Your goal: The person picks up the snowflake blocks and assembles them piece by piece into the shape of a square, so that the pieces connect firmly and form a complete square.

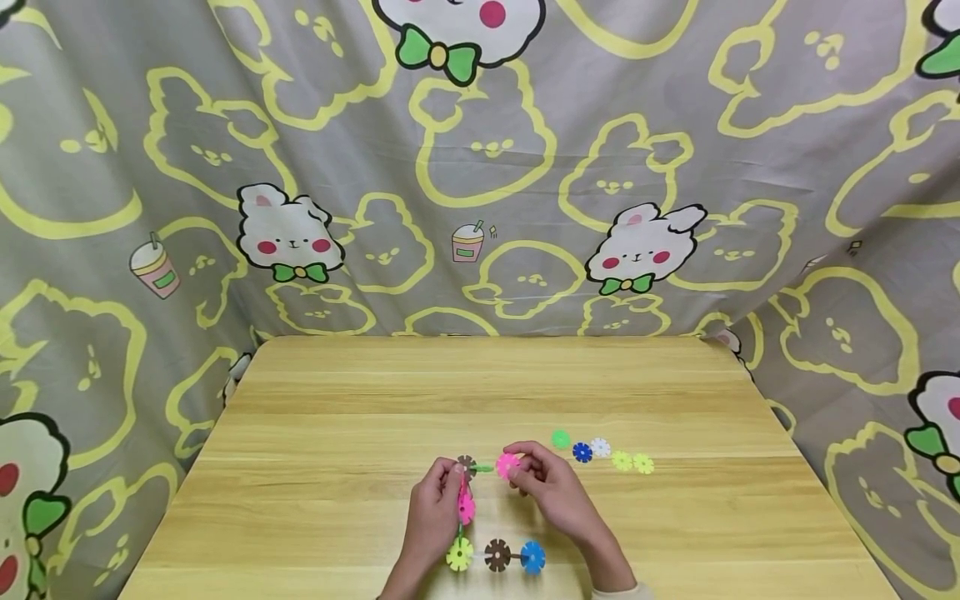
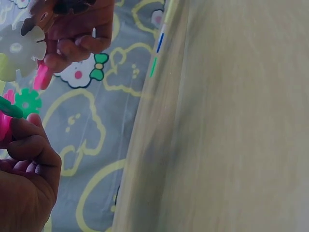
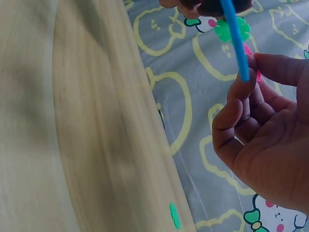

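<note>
Between both hands, above the table, is a bent chain of interlocking notched plastic discs. The left hand (image 1: 433, 515) pinches its left side near a brown disc (image 1: 467, 463) and a pink disc (image 1: 467, 507). At the chain's upper right end, the right hand (image 1: 557, 493) pinches another pink disc (image 1: 506, 464) between thumb and fingers. A green disc (image 1: 484, 468), seen edge-on, joins the brown and pink ones. Along the lower side run a yellow-green disc (image 1: 460, 554), a second brown disc (image 1: 497, 554) and a light blue disc (image 1: 533, 557). In the right wrist view the light blue disc (image 3: 235, 43) appears edge-on.
On the wooden table (image 1: 315, 450), right of the hands, lie loose discs: green (image 1: 561, 438), dark blue (image 1: 582, 452), white (image 1: 600, 447) and two yellow-green discs (image 1: 622, 460). A grey patterned curtain (image 1: 510, 167) encloses the table's back and sides.
</note>
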Tool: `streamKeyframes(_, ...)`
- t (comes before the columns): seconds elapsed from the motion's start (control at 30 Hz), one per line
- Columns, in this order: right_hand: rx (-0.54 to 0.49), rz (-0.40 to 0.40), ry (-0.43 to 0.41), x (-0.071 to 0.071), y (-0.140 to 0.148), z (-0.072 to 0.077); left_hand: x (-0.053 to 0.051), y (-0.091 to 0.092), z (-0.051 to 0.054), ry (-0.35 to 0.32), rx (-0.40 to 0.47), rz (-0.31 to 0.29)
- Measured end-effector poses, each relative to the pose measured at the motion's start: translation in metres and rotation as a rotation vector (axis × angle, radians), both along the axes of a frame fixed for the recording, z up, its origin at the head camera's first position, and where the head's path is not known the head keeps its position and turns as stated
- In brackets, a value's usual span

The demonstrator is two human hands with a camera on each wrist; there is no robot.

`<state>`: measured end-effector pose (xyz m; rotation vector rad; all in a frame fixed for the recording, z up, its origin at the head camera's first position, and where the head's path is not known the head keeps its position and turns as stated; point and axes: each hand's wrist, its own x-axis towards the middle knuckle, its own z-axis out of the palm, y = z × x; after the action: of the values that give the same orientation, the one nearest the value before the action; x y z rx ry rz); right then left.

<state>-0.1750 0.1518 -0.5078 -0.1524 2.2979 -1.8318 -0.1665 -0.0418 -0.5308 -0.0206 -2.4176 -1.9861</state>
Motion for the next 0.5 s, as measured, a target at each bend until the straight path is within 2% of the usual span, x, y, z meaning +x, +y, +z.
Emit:
streamKeyframes(0.1, 0.002, 0.011, 0.003, 0.0003, -0.0017, 0.0001, 0.0021, 0.002, 0.0073, -0.026, -0.009, 0.001)
streamKeyframes(0.23, 0.014, 0.013, 0.004, 0.0006, -0.004, -0.0018, 0.0025, 0.0033, 0.0073, -0.041, -0.024, 0.004)
streamKeyframes(0.27, 0.018, 0.009, 0.003, 0.0007, -0.0045, -0.0023, 0.0026, 0.0031, 0.0069, -0.033, -0.027, 0.001)
streamKeyframes(0.33, 0.025, -0.004, 0.0, 0.0008, -0.0055, -0.0029, 0.0011, 0.0025, -0.0005, -0.02, -0.031, 0.003)
streamKeyframes(0.5, 0.033, -0.049, -0.009, 0.0019, -0.0085, -0.0022, 0.0015, 0.004, -0.002, 0.005, -0.083, 0.03)
